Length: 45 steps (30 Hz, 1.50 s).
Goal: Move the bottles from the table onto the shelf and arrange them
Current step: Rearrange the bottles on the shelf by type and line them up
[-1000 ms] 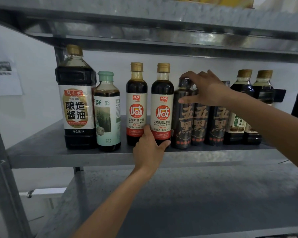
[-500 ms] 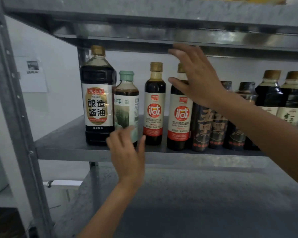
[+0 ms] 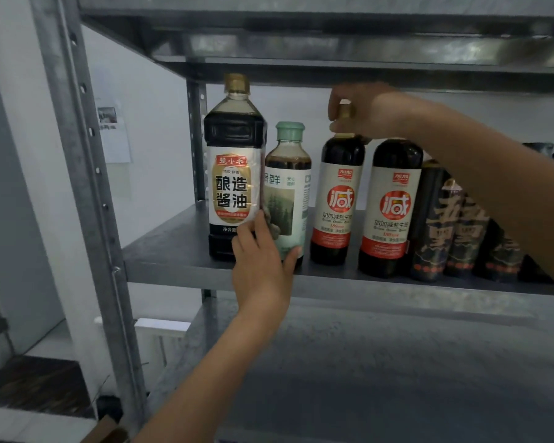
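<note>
We see a dull grey metal shelf [image 3: 173,251] carrying glossy dark sauce bottles, all upright: one gold-topped big bottle [image 3: 234,174] with square shoulders, one round green-cap bottle [image 3: 288,187] just beside it, two slim red-label bottles [image 3: 392,215], and at least three black bottles [image 3: 432,219] in matte printed sleeves. Our left hand [image 3: 263,266] wraps the green-cap bottle's foot. Our right hand [image 3: 365,113] pinches the gold cap [image 3: 344,111] of the left red-label bottle. The right forearm hides much of the black bottles, and the ones at the right edge are cut off.
</note>
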Available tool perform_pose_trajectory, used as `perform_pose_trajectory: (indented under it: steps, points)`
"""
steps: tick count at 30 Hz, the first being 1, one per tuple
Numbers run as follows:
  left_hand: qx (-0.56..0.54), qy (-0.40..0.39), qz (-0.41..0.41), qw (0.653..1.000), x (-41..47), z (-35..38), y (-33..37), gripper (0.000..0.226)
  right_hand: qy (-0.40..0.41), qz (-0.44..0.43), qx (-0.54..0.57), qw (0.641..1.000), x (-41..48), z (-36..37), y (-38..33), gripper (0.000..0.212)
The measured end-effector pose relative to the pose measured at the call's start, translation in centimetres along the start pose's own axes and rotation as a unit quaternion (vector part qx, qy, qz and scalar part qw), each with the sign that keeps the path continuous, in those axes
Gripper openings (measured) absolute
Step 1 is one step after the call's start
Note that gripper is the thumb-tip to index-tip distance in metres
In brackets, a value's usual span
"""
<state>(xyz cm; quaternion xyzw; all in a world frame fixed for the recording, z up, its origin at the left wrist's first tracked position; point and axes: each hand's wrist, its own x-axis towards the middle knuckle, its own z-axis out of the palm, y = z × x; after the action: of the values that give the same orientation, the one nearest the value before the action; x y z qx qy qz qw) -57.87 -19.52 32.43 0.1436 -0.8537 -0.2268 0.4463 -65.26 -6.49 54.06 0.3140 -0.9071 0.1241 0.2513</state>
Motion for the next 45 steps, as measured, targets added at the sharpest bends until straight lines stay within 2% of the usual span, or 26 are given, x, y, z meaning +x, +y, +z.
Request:
perform_pose_trajectory:
  steps: [3,8,14,15,17,19,21,22,23,25,27,28,30,32,38,45]
  points:
    - [-0.004,0.000,-0.002,1.000,0.2,0.0,0.0,0.081,-0.020,-0.009,0.030,0.999,0.3,-0.4,-0.1,0.010]
    - [0.000,0.016,0.014,1.000,0.5,0.7,0.2,0.082,-0.080,-0.012,0.053,0.995,0.2,-2.1,-0.4,0.016]
    - [0.008,0.026,0.054,0.998,0.9,1.3,0.2,0.082,-0.092,0.004,0.058,0.994,0.1,-2.7,-0.3,0.017]
    - [-0.019,0.025,0.068,0.997,1.0,1.2,-0.2,0.079,-0.094,0.006,0.056,0.994,0.0,-2.8,-0.3,0.018]
    - [-0.157,0.036,0.102,0.982,1.4,0.4,-1.2,0.065,-0.101,0.007,0.052,0.994,-0.1,-2.8,-0.5,0.018]
    - [-0.301,0.120,0.107,0.940,2.2,-0.6,-2.7,0.052,-0.107,0.008,0.049,0.993,-0.2,-2.9,-0.7,0.019]
    - [-0.353,0.195,0.046,0.914,3.9,-1.5,-4.7,0.051,-0.121,0.010,0.033,0.992,-0.4,-3.1,-1.1,0.020]
    - [-0.345,0.193,-0.001,0.919,5.0,-1.9,-5.7,0.060,-0.126,0.014,0.015,0.992,-0.3,-3.2,-1.3,0.021]
    - [-0.334,0.148,-0.042,0.930,6.1,-2.2,-6.7,0.071,-0.128,0.018,-0.017,0.991,-0.3,-3.3,-1.6,0.023]
    - [-0.346,-0.008,-0.078,0.935,7.5,-2.4,-7.9,0.087,-0.097,0.016,-0.107,0.989,0.0,-2.8,-2.3,0.035]
    - [-0.373,-0.123,-0.064,0.918,7.8,-2.1,-8.2,0.079,-0.033,-0.016,-0.164,0.986,0.3,-1.6,-3.4,0.055]
    - [-0.370,-0.139,-0.049,0.917,7.8,-1.8,-8.2,0.068,-0.017,-0.039,-0.176,0.983,0.4,-0.7,-4.2,0.063]
    - [-0.362,-0.137,-0.034,0.922,7.9,-1.3,-8.2,0.053,-0.040,-0.056,-0.184,0.980,0.6,1.1,-5.3,0.077]
    - [-0.351,-0.130,-0.032,0.927,8.0,-1.2,-8.3,0.050,-0.082,-0.039,-0.192,0.977,0.9,2.3,-5.8,0.083]
    - [-0.343,-0.153,-0.015,0.927,8.2,-1.4,-8.2,0.060,-0.108,-0.069,-0.148,0.981,1.2,1.8,-5.7,0.048]
    - [-0.341,-0.173,-0.008,0.924,8.0,-1.1,-7.3,0.060,-0.112,-0.061,-0.127,0.984,0.7,1.1,-5.3,0.046]
